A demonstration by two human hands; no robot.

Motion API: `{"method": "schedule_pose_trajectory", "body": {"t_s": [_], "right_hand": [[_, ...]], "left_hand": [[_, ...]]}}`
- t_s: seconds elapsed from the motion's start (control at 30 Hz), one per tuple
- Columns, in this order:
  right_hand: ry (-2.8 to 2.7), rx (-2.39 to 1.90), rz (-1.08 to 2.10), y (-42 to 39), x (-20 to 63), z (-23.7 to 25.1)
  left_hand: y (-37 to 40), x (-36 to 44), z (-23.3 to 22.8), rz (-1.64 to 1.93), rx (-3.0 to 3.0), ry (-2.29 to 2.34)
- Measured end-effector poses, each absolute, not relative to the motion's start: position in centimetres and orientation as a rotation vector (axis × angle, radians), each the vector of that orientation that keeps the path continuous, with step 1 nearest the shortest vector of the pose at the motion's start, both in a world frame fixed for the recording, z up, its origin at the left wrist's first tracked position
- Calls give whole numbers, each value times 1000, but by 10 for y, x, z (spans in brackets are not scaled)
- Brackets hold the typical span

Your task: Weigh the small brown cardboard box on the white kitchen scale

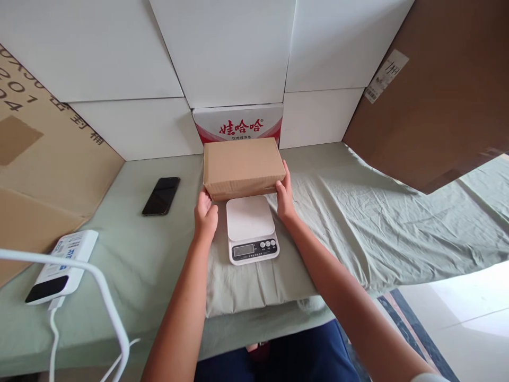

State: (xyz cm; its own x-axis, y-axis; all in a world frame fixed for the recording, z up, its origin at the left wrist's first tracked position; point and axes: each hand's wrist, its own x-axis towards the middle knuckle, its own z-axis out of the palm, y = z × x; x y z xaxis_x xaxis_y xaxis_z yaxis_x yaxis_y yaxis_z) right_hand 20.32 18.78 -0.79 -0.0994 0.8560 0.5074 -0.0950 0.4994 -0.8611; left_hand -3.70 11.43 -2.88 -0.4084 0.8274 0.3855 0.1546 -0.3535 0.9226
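On the cloth-covered table (358, 228), seen from the head camera, a plain brown cardboard box (242, 165) is gripped at its two short ends just behind a white digital kitchen scale (251, 228). The left hand (205, 215) cups the box's near-left lower corner, fingers curled beneath the edge. The right hand (285, 197) lies flat against the right end, fingers extended upward along the side. Both hands are partly open and pressed to the box from opposite sides.

The box's long axis runs left to right, across the line of sight. Its near edge sits above or at the rear edge of the scale platform; whether the box rests on the cloth or is lifted clear cannot be told. The scale lies between the two wrists, on the near side of the box, display facing the person. Both hands are about equally near the scale.

A red-and-white printed carton (238, 123) stands directly behind the box. A black smartphone (161, 196) lies to the left, well apart. A white power bank (63, 267) with its cable (53, 339) lies at far left.
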Motion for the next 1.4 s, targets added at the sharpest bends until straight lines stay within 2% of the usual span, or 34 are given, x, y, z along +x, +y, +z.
{"method": "schedule_pose_trajectory", "body": {"t_s": [0.6,1.07,1.4], "right_hand": [[-1479,-727,874,161,205,21],[-1505,-714,862,153,206,21],[-1510,-710,842,138,217,15]], "left_hand": [[100,-31,-22,1878,1325,1383],[93,-29,-18,1920,1282,1396],[57,-17,-13,1950,1255,1382]]}}
